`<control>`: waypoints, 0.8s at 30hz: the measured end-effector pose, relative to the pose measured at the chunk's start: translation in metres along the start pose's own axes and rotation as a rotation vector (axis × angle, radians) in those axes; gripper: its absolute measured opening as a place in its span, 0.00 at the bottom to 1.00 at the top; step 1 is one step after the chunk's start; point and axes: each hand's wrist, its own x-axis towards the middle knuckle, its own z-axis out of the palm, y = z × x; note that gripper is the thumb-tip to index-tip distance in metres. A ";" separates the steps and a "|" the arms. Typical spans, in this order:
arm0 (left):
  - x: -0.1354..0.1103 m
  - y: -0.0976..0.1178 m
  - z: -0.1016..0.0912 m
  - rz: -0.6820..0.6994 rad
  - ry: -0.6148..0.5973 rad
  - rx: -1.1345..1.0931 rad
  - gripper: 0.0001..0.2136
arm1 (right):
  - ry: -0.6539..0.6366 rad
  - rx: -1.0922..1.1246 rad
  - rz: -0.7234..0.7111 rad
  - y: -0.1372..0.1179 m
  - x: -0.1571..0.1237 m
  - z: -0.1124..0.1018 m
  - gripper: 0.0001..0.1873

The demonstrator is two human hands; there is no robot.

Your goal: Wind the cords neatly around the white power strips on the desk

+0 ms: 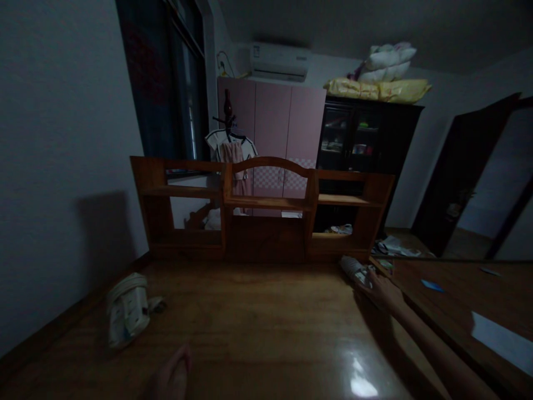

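My right hand (381, 289) reaches far forward along the right edge of the wooden desk (258, 316). Its fingers close around a rolled white bundle (353, 268) that looks like paper or a packet, lying near the foot of the wooden shelf unit (262, 208). My left hand (172, 375) rests low at the near edge of the desk, only partly in view, with its fingers pressed together and nothing seen in them. A white power strip with a coiled cord (127, 311) lies on the desk to the left of that hand.
The shelf unit spans the back of the desk. A second dark table (466, 300) with a blue card (432, 285) and white paper (502, 340) stands to the right. Behind are a pink wardrobe (270, 122), a dark cabinet (366, 139), a clothes stand and an open door.
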 end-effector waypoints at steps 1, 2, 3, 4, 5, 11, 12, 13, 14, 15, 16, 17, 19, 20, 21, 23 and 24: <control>0.000 -0.003 0.001 0.022 -0.002 0.004 0.08 | -0.004 -0.005 -0.013 -0.002 0.000 0.000 0.33; 0.001 -0.006 0.003 0.041 -0.005 0.004 0.08 | -0.003 -0.011 -0.025 -0.004 0.001 0.000 0.32; 0.001 -0.008 0.004 0.051 -0.008 0.002 0.08 | -0.002 -0.014 -0.033 -0.005 0.001 -0.002 0.32; 0.000 -0.009 0.005 0.051 -0.008 -0.003 0.09 | -0.001 -0.014 -0.037 -0.007 0.000 -0.004 0.32; 0.000 -0.009 0.005 0.050 -0.009 -0.008 0.09 | -0.002 -0.014 -0.039 -0.008 -0.001 -0.006 0.31; -0.004 0.004 0.001 0.083 -0.016 -0.010 0.07 | 0.018 -0.009 -0.028 -0.018 -0.011 -0.024 0.23; -0.004 0.006 0.000 0.080 -0.017 -0.010 0.07 | 0.022 -0.010 -0.024 -0.020 -0.013 -0.027 0.22; -0.004 0.007 0.000 0.079 -0.012 -0.012 0.07 | 0.026 -0.011 -0.021 -0.022 -0.015 -0.028 0.20; -0.004 0.007 0.000 0.081 -0.006 -0.012 0.07 | 0.030 -0.012 -0.019 -0.024 -0.016 -0.030 0.19; -0.003 0.007 0.000 0.081 0.002 -0.011 0.07 | 0.032 -0.013 -0.019 -0.025 -0.017 -0.031 0.18; -0.003 0.006 -0.001 0.080 0.008 -0.007 0.07 | 0.035 -0.013 -0.022 -0.026 -0.018 -0.031 0.18; -0.002 0.006 -0.001 0.076 0.011 -0.002 0.07 | 0.038 -0.012 -0.027 -0.027 -0.019 -0.032 0.19; -0.002 0.006 -0.001 0.066 0.005 0.011 0.07 | 0.044 -0.010 -0.042 -0.028 -0.019 -0.032 0.22; -0.003 0.007 -0.001 0.057 -0.002 0.016 0.07 | 0.048 -0.008 -0.050 -0.027 -0.019 -0.032 0.24; -0.003 0.008 -0.001 0.044 -0.006 0.021 0.07 | 0.052 -0.005 -0.058 -0.027 -0.019 -0.032 0.26; -0.005 0.010 -0.001 0.009 -0.006 0.031 0.08 | 0.058 0.001 -0.073 -0.025 -0.016 -0.030 0.30; -0.005 0.011 -0.001 -0.009 -0.002 0.037 0.09 | 0.059 0.004 -0.080 -0.023 -0.015 -0.029 0.32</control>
